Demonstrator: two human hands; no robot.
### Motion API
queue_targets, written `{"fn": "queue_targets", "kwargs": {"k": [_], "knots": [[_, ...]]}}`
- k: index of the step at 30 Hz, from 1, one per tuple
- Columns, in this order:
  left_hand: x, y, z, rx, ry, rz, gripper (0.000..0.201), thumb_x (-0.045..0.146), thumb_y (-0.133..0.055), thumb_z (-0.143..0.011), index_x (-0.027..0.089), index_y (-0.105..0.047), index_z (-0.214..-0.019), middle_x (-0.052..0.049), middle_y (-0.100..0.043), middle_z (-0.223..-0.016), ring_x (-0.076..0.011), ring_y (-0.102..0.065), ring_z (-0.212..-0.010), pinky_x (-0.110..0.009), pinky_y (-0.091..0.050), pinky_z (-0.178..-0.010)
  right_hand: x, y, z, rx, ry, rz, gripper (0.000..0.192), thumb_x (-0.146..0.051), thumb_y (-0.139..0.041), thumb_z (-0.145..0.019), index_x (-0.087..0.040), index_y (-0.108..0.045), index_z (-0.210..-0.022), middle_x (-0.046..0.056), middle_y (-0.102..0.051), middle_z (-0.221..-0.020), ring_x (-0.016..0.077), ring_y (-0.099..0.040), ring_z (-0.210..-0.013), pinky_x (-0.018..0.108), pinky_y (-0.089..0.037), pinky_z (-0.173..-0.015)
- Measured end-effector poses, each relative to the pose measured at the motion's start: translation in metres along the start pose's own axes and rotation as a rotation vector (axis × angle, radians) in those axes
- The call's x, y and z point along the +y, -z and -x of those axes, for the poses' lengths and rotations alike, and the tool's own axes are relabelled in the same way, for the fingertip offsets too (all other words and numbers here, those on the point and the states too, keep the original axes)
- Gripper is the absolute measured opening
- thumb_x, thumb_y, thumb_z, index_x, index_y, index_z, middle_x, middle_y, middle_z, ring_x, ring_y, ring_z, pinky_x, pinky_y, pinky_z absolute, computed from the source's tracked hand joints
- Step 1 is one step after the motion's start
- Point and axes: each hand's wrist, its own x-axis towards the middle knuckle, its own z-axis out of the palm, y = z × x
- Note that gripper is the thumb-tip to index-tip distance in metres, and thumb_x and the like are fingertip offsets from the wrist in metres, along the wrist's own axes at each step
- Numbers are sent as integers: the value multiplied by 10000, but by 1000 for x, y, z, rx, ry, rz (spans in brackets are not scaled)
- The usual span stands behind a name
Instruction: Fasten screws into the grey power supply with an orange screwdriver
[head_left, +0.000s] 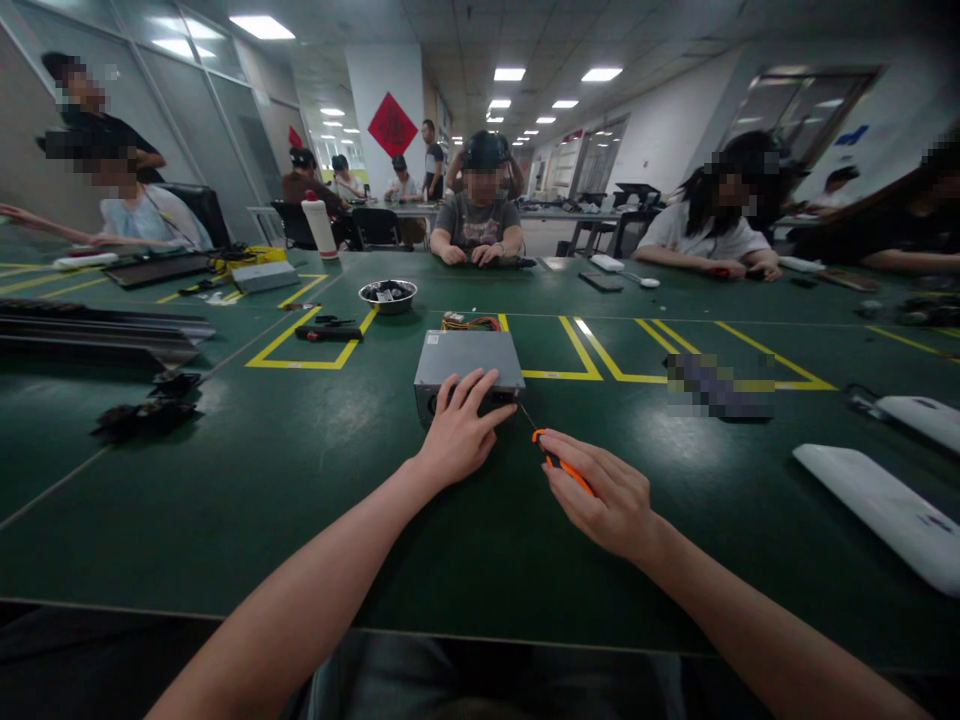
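At a long green table [300, 480] marked with yellow tape lines [585, 355], we see a person's two bare arms reach forward from six o'clock toward a grey metal box [466, 358] lying flat at the centre of the view. The left hand [459, 432] rests with fingers spread over the near edge and front face of the box, pressing on it rather than closing around it. The right hand [611, 500], just beside the box at its four o'clock, is curled shut around the orange handle of a screwdriver [559, 462], whose thin shaft points toward the box's near right corner; we cannot tell whether the tip touches the metal. A bundle of coloured wires [471, 322] shows at the box's far side, at twelve o'clock. Beyond it, toward eleven o'clock, stands a small metal bowl [388, 294] with small parts inside, and to the bowl's seven o'clock a black tool [328, 333] with a red end lies inside a taped rectangle. White plastic covers [885, 510] lie at three o'clock, well apart from the hands. Other people sit along the far edge of the table, among them one in a grey shirt [480, 222] at twelve o'clock, hands on the table.
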Motion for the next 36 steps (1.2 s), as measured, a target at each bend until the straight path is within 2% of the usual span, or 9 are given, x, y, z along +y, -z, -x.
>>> {"fn": "queue_targets", "kwargs": {"k": [18,36], "knots": [[-1,0,1,-6,-2,0,424,142,-508,-767,293,-539,-1162,-62,-285,-1419,-273,-225,-1308,-520,-173,-1044,-1,1,1,10,16,-20,208,-80,-596,-732,-195,-556,-900,97,-589,-1150,204,-535,-1095,334,-531,-808],[0,-1,0,11,6,3,421,140,-512,-764,296,-544,-1154,-58,-310,-1406,-269,-238,-1301,-514,-180,-1044,-3,4,-4,33,50,3,193,-63,-618,-705,-169,-562,-857,124,-623,-1064,212,-549,-1074,325,-523,-813]]}}
